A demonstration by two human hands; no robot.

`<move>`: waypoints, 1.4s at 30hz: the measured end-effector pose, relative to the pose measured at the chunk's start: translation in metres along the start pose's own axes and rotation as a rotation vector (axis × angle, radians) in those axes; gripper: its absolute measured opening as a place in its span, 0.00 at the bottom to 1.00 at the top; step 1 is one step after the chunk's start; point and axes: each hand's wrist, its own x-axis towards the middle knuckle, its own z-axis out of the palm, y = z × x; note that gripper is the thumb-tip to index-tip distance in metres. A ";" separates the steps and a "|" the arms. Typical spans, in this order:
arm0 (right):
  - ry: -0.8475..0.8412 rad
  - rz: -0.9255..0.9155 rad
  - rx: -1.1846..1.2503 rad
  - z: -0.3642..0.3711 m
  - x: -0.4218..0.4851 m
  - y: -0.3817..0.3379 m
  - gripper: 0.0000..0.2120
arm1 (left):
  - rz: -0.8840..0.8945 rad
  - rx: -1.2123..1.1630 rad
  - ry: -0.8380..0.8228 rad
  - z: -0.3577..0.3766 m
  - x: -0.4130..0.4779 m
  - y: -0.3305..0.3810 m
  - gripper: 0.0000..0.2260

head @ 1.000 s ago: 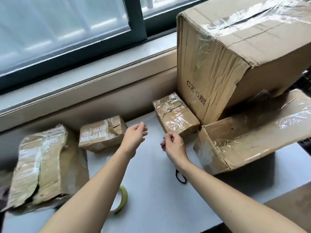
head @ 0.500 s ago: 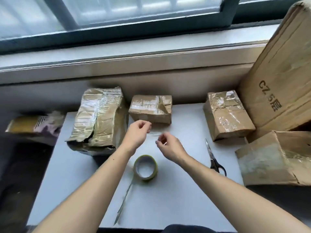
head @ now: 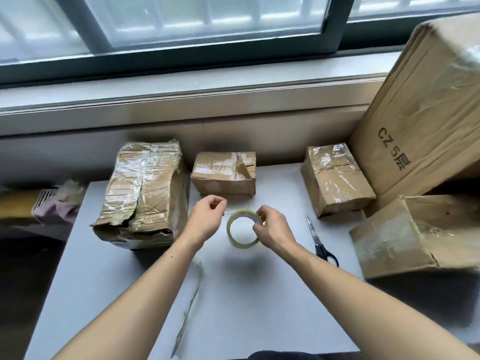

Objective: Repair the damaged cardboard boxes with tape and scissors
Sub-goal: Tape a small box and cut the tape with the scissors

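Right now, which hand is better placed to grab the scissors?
Right. The scissors lie just to the right of the right hand, which grips the tape roll; the left hand is across the roll, pinching the tape end.

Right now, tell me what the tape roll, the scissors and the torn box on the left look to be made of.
Tape roll: clear glossy plastic film with a yellow-green tint; the table shows through its ring.
Scissors: bright metal blades, black handles, probably plastic.
Torn box: brown corrugated cardboard, matte where bare, ragged at its front edge, wrapped in shiny, wrinkled clear tape.
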 end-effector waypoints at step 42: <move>-0.058 0.070 0.466 -0.085 0.029 -0.032 0.59 | 0.447 0.249 0.065 0.017 -0.002 0.061 0.07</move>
